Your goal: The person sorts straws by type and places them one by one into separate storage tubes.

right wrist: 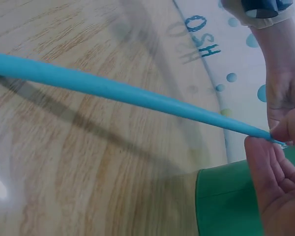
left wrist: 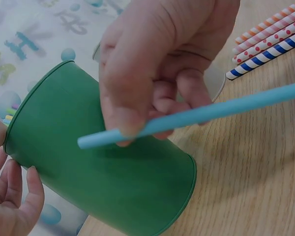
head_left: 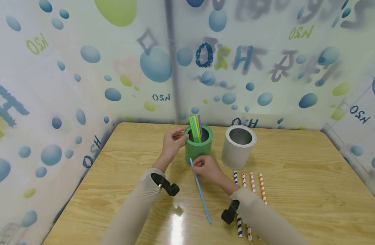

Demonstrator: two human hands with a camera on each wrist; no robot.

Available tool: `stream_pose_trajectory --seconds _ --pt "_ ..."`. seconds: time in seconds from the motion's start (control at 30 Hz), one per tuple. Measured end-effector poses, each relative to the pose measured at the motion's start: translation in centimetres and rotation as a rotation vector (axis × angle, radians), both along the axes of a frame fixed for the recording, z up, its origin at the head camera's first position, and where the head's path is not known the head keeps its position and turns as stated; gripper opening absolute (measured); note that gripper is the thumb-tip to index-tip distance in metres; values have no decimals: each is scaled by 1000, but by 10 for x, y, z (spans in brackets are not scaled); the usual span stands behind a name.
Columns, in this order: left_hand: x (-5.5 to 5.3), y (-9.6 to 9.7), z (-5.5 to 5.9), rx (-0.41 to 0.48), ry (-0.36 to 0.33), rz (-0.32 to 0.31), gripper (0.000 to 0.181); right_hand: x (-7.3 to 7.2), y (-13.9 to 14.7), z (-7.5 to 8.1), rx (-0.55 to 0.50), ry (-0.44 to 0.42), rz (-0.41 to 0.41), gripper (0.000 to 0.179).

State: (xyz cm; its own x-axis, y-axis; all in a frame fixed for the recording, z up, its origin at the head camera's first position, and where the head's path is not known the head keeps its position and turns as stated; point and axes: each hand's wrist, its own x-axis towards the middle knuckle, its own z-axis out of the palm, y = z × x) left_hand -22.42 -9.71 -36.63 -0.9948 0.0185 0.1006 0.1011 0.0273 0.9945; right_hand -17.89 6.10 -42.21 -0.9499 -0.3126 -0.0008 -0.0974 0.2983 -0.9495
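A green cup [head_left: 198, 150] stands toward the back of the table with several plain straws [head_left: 196, 128], green, yellow, blue and purple, upright inside. My left hand [head_left: 172, 144] holds its left rim, thumb near the front and fingertips against the wall [left wrist: 19, 182]. In front of the cup, my right hand [head_left: 208, 167] pinches a light blue straw [head_left: 201, 195] near its far end between thumb and fingers. The straw slants toward the table's near side, its pinched end overlapping the green wall in the left wrist view. To the right stands a white cup [head_left: 237, 154], showing only its grey inside.
Several patterned paper straws lie side by side at right, partly under my right forearm: blue-striped [head_left: 239, 228], red-dotted [head_left: 244, 179], pink [head_left: 252, 180] and orange-striped [head_left: 262, 185]. A printed cloth [head_left: 129, 61] hangs behind the wooden table [head_left: 303, 177].
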Motion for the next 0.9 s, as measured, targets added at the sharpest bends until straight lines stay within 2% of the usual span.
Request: stream_pose_trajectory --seconds 0.2,0.3,0.5,0.73,0.9 --pt "-14 -3 -18 19 -12 3 35 -1 2 9 -66 40 -1 10" --pt "-16 -3 -22 11 -13 20 34 -2 3 17 -85 41 -16 9" --pt "-15 -2 -23 -10 -5 42 31 -6 7 35 -128 84 -74 10" --pt "-15 -1 -22 -11 -13 45 31 -12 14 50 -154 138 -73 10" --pt "-15 -1 -22 -12 -19 49 31 -22 20 65 -155 212 -99 9"
